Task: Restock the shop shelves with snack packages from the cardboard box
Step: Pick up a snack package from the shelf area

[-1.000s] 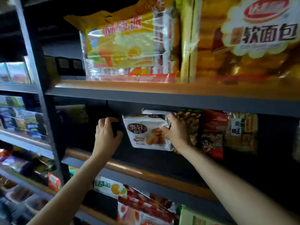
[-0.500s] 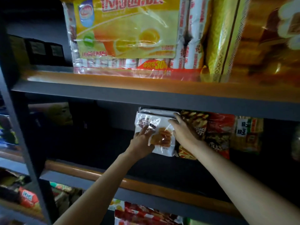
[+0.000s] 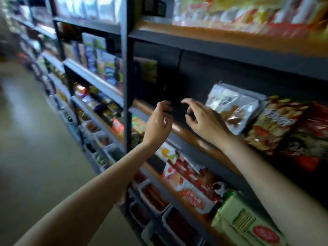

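A white cookie package (image 3: 232, 107) stands on the dark middle shelf (image 3: 188, 134), leaning against a yellow-and-red snack bag (image 3: 273, 123). My right hand (image 3: 204, 119) hovers just left of the white package, fingers apart, holding nothing. My left hand (image 3: 158, 122) is in front of the shelf's wooden edge, fingers loosely curled and empty. The two hands are a short gap apart. No cardboard box is in view.
A dark red bag (image 3: 310, 137) stands right of the yellow one. Large bread packs (image 3: 248, 13) fill the shelf above. Red and green packages (image 3: 193, 185) lie on the shelf below, with trays (image 3: 154, 194) under them. An aisle floor (image 3: 30, 139) runs along the left.
Both hands have let go of the white cookie package and pulled back to the left. The view has swung left and down, showing the aisle.
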The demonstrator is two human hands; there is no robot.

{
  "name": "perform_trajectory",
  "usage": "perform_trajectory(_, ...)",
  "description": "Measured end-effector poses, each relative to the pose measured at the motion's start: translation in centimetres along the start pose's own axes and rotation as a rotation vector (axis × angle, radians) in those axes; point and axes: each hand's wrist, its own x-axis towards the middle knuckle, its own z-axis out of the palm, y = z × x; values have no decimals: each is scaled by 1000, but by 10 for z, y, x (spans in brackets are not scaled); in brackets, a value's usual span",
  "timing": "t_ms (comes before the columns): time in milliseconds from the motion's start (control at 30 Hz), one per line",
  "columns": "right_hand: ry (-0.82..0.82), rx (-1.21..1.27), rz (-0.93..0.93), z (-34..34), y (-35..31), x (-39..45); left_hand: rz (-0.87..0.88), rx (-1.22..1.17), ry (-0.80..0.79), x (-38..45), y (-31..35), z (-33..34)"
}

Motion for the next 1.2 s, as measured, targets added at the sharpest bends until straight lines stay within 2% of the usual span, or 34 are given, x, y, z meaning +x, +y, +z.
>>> perform_trajectory(67, -187, 73, -87, 34, -39, -12, -122, 108, 34, -50, -11, -40)
perform_trajectory(167, -582, 92, -280, 92, -112, -46, -418, 316, 22, -146, -30, -108)
perform_trajectory(233, -806, 1, -447, 118, -164, -73, -629, 478, -109, -215, -34, -155)
perform_trajectory(300, -913, -23, -561, 133, -218, -96, -800, 627, -263, -287, -30, -203)
perform_trajectory(367, -938, 38, -634, 142, -272, -116, -970, 709, -279, -356, -14, -248)
perform_trajectory(467, -958, 178, -720, 149, -348, -147, -1173, 711, -104, -442, 16, -306)
perform_trajectory(633, -1035, 215, -869, 181, -455, -192, -1334, 634, 201, -530, 43, -376)
perform_trajectory(700, -1061, 216, -885, 202, -494, -209, -1387, 613, 262, -552, 39, -401)
perform_trajectory(867, -1181, 150, -845, 253, -582, -237, -1440, 571, 236, -590, 10, -466)
perform_trajectory(967, -1174, 144, -762, 282, -623, -239, -1435, 536, 191, -602, -11, -498)
perform_trajectory(1067, -1135, 197, -638, 315, -656, -232, -1438, 479, 212, -614, -33, -518)
perform_trajectory(1200, -1135, 224, -538, 344, -674, -237, -1435, 406, 220, -627, -55, -522)
